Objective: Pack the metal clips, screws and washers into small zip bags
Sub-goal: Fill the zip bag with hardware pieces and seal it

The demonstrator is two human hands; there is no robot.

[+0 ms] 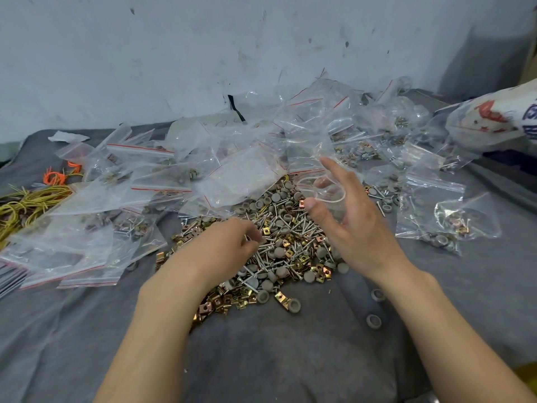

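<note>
A heap of brass-coloured metal clips, silver screws and grey round washers lies on the grey cloth in the middle. My left hand reaches into the heap's left side, fingers curled and pinching at small parts; what it holds is hidden. My right hand is raised over the heap's right side and holds a small clear zip bag, mouth open, between thumb and fingers.
Many clear zip bags with red seal lines are piled behind and to the left. Filled bags lie at the right. Yellow and orange rubber bands are at the far left, a printed sack at the far right, a wall behind.
</note>
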